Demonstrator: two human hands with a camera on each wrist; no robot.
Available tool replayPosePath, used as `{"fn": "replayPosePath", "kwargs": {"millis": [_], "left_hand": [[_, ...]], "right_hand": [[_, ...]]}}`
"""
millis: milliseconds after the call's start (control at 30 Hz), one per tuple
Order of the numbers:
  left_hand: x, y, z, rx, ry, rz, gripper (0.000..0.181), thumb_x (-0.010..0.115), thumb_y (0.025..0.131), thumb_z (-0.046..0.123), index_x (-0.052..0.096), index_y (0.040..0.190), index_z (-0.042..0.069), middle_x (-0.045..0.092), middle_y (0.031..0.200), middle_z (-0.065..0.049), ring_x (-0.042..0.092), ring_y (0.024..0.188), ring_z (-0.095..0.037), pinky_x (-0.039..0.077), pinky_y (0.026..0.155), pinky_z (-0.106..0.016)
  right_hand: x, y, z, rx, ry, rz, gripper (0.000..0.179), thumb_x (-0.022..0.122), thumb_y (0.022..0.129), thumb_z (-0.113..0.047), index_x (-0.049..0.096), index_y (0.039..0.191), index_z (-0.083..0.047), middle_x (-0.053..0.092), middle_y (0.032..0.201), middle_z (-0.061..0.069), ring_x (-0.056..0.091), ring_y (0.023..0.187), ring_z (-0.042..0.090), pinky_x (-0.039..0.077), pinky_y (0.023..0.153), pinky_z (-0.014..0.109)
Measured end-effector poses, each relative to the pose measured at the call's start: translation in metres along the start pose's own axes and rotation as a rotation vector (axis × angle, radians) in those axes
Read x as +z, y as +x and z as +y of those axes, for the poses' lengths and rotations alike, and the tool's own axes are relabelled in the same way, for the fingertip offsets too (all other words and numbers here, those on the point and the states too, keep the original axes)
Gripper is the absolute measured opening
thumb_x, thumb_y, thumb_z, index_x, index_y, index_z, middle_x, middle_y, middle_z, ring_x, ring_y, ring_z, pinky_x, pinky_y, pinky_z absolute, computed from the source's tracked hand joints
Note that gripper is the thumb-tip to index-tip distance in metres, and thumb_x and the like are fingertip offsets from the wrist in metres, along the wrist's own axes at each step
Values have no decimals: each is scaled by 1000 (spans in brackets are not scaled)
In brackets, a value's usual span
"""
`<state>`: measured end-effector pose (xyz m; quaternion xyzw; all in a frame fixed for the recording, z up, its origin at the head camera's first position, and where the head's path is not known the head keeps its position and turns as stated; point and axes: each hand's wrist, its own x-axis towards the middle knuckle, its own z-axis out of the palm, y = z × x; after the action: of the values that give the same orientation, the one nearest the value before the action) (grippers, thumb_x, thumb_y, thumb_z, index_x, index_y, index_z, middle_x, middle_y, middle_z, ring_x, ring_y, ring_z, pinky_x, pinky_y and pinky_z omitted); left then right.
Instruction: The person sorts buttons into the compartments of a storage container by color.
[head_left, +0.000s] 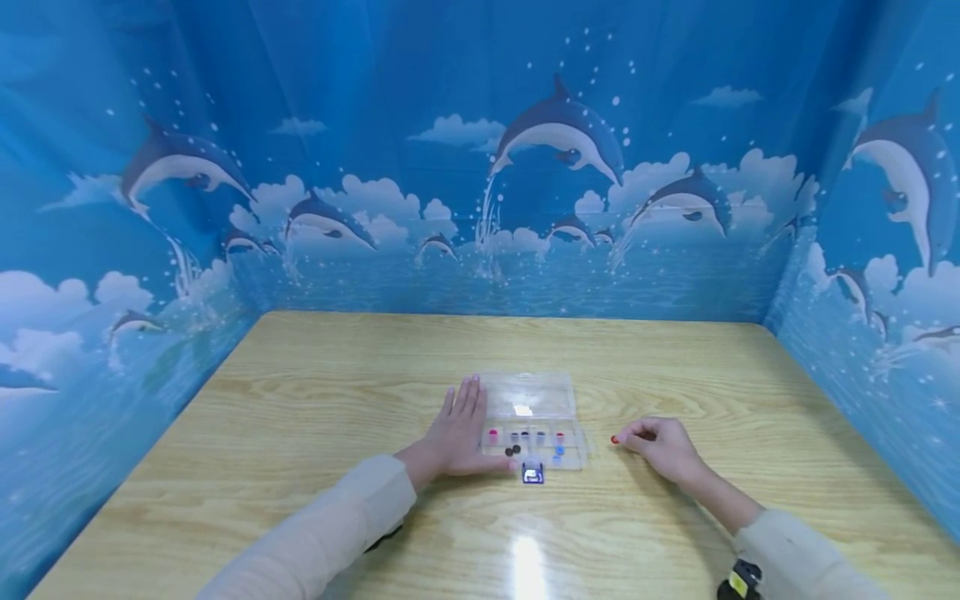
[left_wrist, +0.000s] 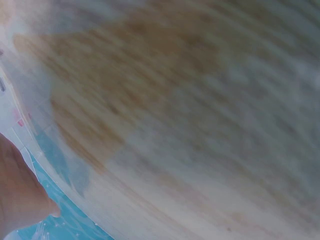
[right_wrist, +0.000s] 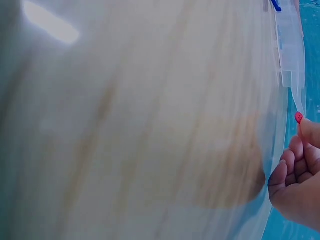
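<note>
My right hand pinches a small red button between thumb and fingertip, to the right of a clear plastic compartment box. Holes show in the button's face in the right wrist view. With straight fingers, my left hand lies along the left side of the box, its thumb stretched across the front edge. The box's clear lid is tipped back, away from me. Inside are dark buttons, blue ones, a pink one and a red one.
A blue-edged clasp sticks out at the front of the box. The wood-grain table carries a bright glare patch near me. Blue dolphin-print curtains enclose the table's back and sides.
</note>
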<state>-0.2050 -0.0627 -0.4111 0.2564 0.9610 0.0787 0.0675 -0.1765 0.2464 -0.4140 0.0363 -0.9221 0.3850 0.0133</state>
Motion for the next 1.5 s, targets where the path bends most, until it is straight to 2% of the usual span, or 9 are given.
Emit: {"fn": "replayPosePath", "kwargs": {"millis": [267, 600, 833, 1000, 1200, 1367, 1500], "left_hand": [[0, 0, 0, -3, -3, -7, 116, 44, 76, 78, 3, 147, -4, -6, 154, -22, -4, 144, -34, 3, 118, -47], [-1, 0, 1, -4, -6, -12, 116, 45, 76, 77, 2, 147, -4, -6, 154, -22, -4, 144, -34, 2, 118, -47], [-2, -1, 1, -4, -1, -11, 116, 45, 76, 77, 3, 147, -4, -5, 154, -22, -3, 144, -35, 3, 118, -47], [-2, -1, 1, -1, 2, -11, 116, 44, 76, 77, 3, 147, -4, -5, 154, -23, -3, 144, -35, 3, 117, -48], [-1, 0, 0, -2, 1, -10, 116, 45, 76, 77, 3, 147, -4, -5, 154, -22, -3, 144, -34, 3, 118, -47], [0, 0, -1, -1, 1, -11, 117, 44, 75, 78, 2, 147, -4, -6, 154, -22, -4, 144, -34, 3, 117, -47], [1, 1, -1, 0, -2, -9, 117, 44, 75, 78, 2, 147, -4, -6, 154, -22, -4, 144, -34, 3, 118, -47]], "right_hand": [[5, 2, -5, 72, 46, -3, 12, 63, 86, -11, 70, 86, -2, 70, 87, 8, 54, 74, 6, 42, 63, 18], [8, 4, -14, 127, 111, 4, 17, 64, 86, -15, 69, 90, 1, 70, 89, 8, 50, 73, 6, 42, 62, 19], [12, 7, -17, 125, 135, 23, 15, 63, 85, -14, 70, 89, -1, 70, 89, 8, 54, 79, 8, 43, 68, 20], [13, 9, -25, 156, 143, 11, 18, 61, 87, -14, 69, 93, 1, 70, 94, 10, 54, 82, 9, 44, 71, 21], [18, 13, -32, 159, 194, 12, 17, 60, 86, -11, 68, 92, 3, 70, 89, 8, 51, 74, 8, 43, 62, 19], [22, 17, -36, 161, 210, 29, 16, 61, 85, -11, 69, 91, 3, 71, 89, 8, 51, 75, 8, 43, 64, 19], [26, 19, -39, 167, 233, 28, 16, 61, 84, -9, 68, 92, 3, 70, 86, 6, 49, 72, 9, 42, 61, 19]]}}
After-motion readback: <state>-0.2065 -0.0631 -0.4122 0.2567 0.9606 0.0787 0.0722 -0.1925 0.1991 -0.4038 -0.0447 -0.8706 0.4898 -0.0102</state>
